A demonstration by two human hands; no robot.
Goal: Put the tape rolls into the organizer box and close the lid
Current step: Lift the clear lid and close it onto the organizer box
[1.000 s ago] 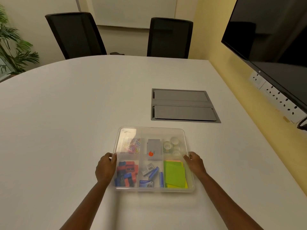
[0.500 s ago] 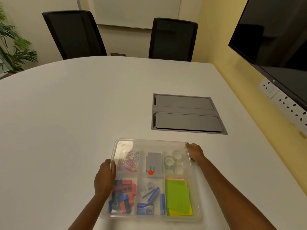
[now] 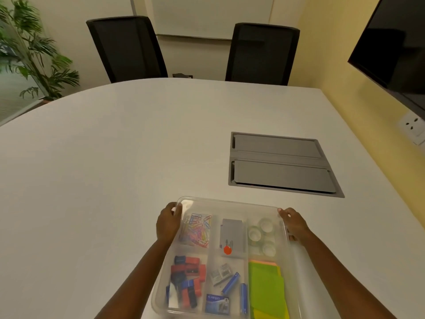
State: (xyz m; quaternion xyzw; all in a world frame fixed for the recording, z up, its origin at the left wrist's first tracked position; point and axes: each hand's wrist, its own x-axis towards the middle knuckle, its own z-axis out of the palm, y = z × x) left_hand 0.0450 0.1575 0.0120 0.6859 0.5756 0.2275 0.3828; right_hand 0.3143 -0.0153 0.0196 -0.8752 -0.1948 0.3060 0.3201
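Observation:
A clear plastic organizer box [image 3: 230, 203] lies on the white table right in front of me, with its clear lid on top. Three tape rolls [image 3: 262, 236] sit in its far right compartment, seen through the lid. My left hand [image 3: 166, 223] grips the far left corner of the lid and box. My right hand [image 3: 294, 224] holds the far right edge. Other compartments hold coloured paper clips [image 3: 197, 230], a grey box with a red dot [image 3: 231, 236], red and blue sharpeners [image 3: 187, 279], staple packs [image 3: 226, 282] and green sticky notes [image 3: 266, 288].
A grey cable hatch [image 3: 280, 164] is set into the white table [image 3: 115, 157] beyond the box to the right. Two black chairs [image 3: 126, 47] stand at the far edge. A dark screen [image 3: 395, 42] hangs on the right wall, a plant [image 3: 30, 49] stands far left.
Both hands slid from the box's side edges up to its far corners. The view has tilted so the box now sits lower and closer in the frame.

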